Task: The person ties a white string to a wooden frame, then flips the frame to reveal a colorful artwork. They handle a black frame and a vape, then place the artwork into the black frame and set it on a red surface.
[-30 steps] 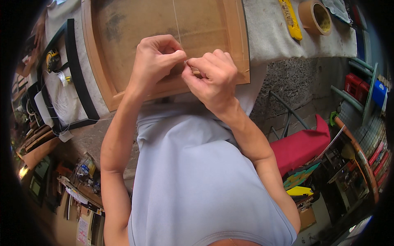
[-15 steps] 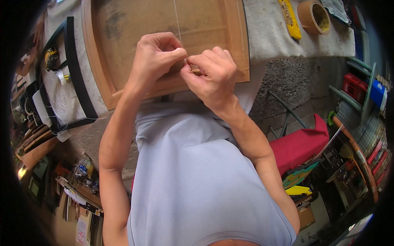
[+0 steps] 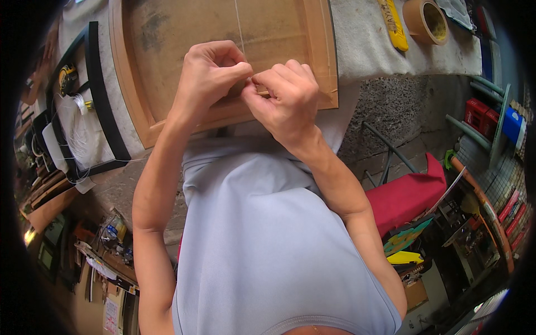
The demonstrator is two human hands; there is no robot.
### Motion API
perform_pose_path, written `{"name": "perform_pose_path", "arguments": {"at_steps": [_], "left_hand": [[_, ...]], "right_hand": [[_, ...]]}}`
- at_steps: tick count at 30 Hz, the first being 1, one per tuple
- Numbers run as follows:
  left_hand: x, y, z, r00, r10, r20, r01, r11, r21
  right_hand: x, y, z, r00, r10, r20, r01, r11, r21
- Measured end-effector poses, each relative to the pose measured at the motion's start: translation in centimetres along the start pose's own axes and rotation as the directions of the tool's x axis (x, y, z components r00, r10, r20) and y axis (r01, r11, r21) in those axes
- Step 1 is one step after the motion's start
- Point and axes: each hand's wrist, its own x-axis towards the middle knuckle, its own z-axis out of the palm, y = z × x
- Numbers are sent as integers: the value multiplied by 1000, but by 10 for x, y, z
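Observation:
A wooden picture frame [image 3: 139, 106] with a brown backing board lies face down on the grey-covered bench. A thin white string [image 3: 239, 25] runs down the board to my hands. My left hand [image 3: 209, 75] and my right hand [image 3: 282, 97] meet over the frame's near rail, fingertips pinched together on the string's end. What lies between the fingertips is hidden.
A black frame [image 3: 100, 106] lies left of the wooden one, with a tape measure [image 3: 68, 78] and loose white cord on it. A yellow tool [image 3: 391, 25] and a roll of brown tape [image 3: 425, 21] sit at the back right. A red cloth [image 3: 407, 192] and cluttered shelves lie below right.
Both hands stay pinched together at the same spot on the near rail; only small finger movements show.

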Motion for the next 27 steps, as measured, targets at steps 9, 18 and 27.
{"name": "perform_pose_path", "arguments": {"at_steps": [9, 18, 27], "left_hand": [[0, 0, -1, 1000, -5, 9, 5, 1000, 13], [0, 2, -3, 999, -30, 34, 29, 999, 17], [-4, 3, -22, 945, 132, 298, -203, 954, 222]], "right_hand": [[-2, 0, 1, 1000, 5, 10, -4, 999, -37], [-1, -2, 0, 999, 7, 51, -3, 997, -82], [8, -3, -12, 946, 183, 268, -198, 980, 31]]}}
